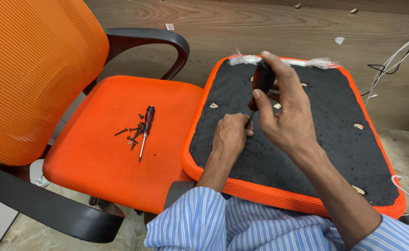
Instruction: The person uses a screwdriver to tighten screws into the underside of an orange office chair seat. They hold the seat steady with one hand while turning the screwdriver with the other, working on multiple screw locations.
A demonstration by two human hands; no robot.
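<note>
An upturned orange seat cushion (334, 153) with a black fabric underside rests on my lap. My right hand (286, 111) grips the dark handle of a screwdriver (261, 81), held nearly upright with its tip down on the black underside. My left hand (230, 135) lies on the fabric with its fingers curled by the screwdriver's shaft, steadying the tip; whatever it pinches is hidden.
An orange mesh office chair (121, 139) with black armrests stands to my left. On its seat lie a second small screwdriver (145, 130) and several loose dark screws (131, 135). A wooden wall panel is behind, with cables (390, 65) at the right.
</note>
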